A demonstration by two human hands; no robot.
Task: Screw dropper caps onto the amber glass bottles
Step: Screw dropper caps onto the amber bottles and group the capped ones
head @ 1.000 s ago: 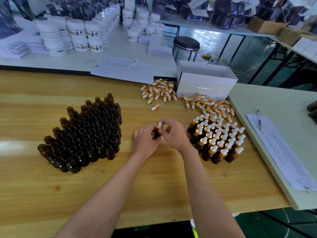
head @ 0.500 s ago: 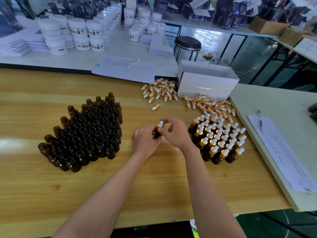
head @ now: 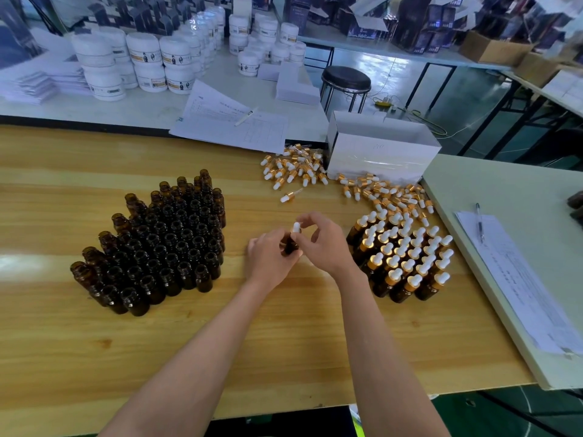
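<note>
1. Done so far: your capped bottles (head: 403, 257) stand in a tight block on the bench (head: 284, 342) at your right, each with a white bulb and gold collar.
2. In hand: the fingers of your left hand (head: 271, 260) curl round one amber bottle (head: 288, 246), held between the two blocks. Whether it rests on the bench cannot be told.
3. Your right hand (head: 325, 244) pinches the dropper cap (head: 296, 228) at the bottle's neck with thumb and fingertips. The hands hide the thread, so you are probably mid-screwing rather than finished.
4. Left to do: the open bottles (head: 164, 244) at your left make the clearly larger block, so I judge you well short of halfway.
5. Supply: loose caps (head: 293, 170) lie scattered in front of and beside the white box (head: 378, 152). Whether they will cover every open bottle cannot be told.
</note>
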